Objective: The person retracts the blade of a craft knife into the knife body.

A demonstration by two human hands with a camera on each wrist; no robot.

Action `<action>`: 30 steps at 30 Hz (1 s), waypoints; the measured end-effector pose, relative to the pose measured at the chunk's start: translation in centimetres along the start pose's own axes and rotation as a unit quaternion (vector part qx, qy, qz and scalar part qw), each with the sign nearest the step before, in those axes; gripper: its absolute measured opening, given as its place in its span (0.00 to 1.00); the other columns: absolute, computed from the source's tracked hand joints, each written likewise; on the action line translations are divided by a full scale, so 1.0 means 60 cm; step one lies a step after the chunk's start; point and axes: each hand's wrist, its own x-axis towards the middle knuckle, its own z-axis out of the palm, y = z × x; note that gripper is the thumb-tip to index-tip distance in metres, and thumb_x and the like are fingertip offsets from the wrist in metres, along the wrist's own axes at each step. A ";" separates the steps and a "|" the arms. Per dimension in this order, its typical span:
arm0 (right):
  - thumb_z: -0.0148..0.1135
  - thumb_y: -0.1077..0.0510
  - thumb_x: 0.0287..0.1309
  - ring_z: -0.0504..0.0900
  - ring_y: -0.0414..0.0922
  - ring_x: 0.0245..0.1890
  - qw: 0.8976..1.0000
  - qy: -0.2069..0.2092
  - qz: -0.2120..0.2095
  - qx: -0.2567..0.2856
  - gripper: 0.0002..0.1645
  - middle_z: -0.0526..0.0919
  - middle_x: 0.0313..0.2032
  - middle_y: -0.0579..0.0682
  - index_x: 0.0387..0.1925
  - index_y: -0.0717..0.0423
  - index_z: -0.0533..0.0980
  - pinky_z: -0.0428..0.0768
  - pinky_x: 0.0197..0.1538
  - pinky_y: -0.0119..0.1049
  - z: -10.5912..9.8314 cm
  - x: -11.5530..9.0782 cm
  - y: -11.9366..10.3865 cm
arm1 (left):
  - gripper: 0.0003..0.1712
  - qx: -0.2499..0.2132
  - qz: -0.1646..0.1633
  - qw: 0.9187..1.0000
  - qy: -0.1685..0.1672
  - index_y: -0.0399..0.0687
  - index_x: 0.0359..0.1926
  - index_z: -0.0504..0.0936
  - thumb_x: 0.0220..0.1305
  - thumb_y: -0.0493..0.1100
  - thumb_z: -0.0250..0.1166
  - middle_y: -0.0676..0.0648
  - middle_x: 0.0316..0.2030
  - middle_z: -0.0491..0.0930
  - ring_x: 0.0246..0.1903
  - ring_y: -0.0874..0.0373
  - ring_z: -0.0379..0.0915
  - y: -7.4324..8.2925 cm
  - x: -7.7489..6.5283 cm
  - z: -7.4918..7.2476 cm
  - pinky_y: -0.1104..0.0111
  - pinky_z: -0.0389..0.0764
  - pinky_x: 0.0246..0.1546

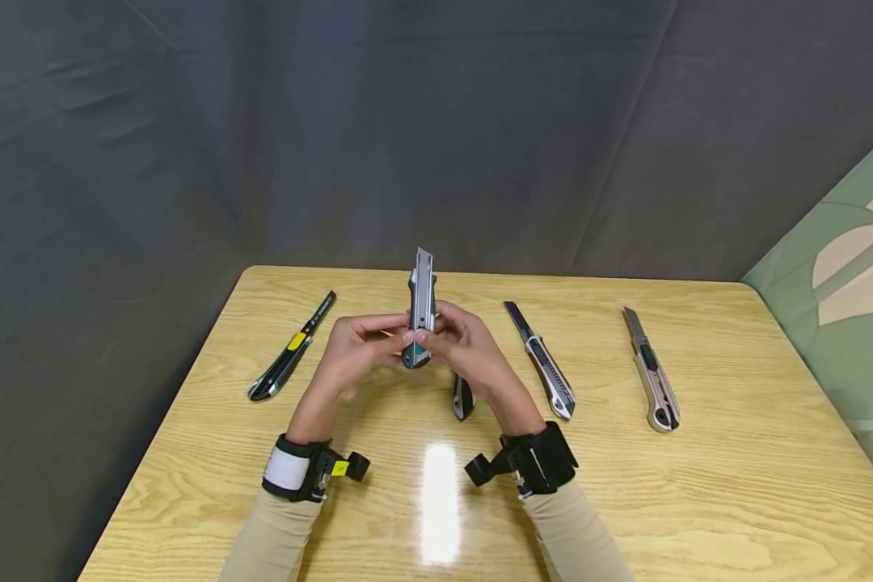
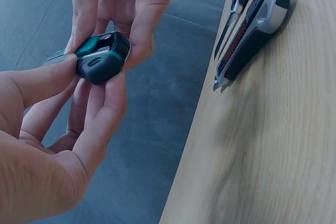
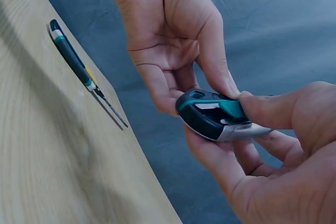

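Held up above the table is a dark green and grey snap-off utility knife (image 1: 423, 303), its silver end with a slanted tip pointing away. My left hand (image 1: 349, 356) grips it from the left, thumb on top and fingers beneath. From the other side my right hand (image 1: 473, 347) grips it as well, the two thumbs meeting at the green slider. The left wrist view has the knife's rounded butt (image 2: 102, 66) facing the camera. In the right wrist view, the green slider (image 3: 232, 109) lies under the thumb tips.
On the wooden table (image 1: 742, 485) lie a black knife with a yellow slider (image 1: 296, 341) at left, a white-and-black knife (image 1: 549, 372) and a grey knife (image 1: 652, 376) at right. Another knife (image 1: 463, 398) is partly hidden by the right wrist. A dark curtain (image 1: 436, 137) hangs behind.
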 end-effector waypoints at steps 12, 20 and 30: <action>0.64 0.63 0.56 0.73 0.49 0.33 1.000 -0.026 -0.012 0.012 0.23 0.72 0.36 0.55 0.55 0.52 0.74 0.83 0.38 0.41 -0.003 0.000 0.005 | 0.21 -0.006 -0.016 1.000 -0.006 0.39 0.50 0.82 0.54 0.37 0.69 0.41 0.43 0.84 0.32 0.44 0.81 0.001 -0.002 -0.003 0.40 0.82 0.37; 0.64 0.64 0.55 0.72 0.50 0.34 0.999 -0.037 -0.020 0.006 0.26 0.72 0.36 0.56 0.57 0.52 0.73 0.81 0.37 0.39 -0.007 -0.001 0.007 | 0.20 -0.001 -0.010 1.000 -0.015 0.38 0.51 0.81 0.54 0.37 0.69 0.41 0.41 0.84 0.33 0.45 0.81 0.001 0.000 -0.004 0.51 0.87 0.32; 0.65 0.65 0.53 0.73 0.55 0.34 0.998 -0.042 -0.031 -0.023 0.28 0.73 0.36 0.58 0.57 0.50 0.73 0.77 0.36 0.41 -0.009 0.000 0.007 | 0.20 -0.004 -0.016 1.000 -0.014 0.39 0.50 0.82 0.54 0.37 0.70 0.42 0.37 0.83 0.32 0.44 0.81 0.001 0.000 -0.003 0.45 0.85 0.35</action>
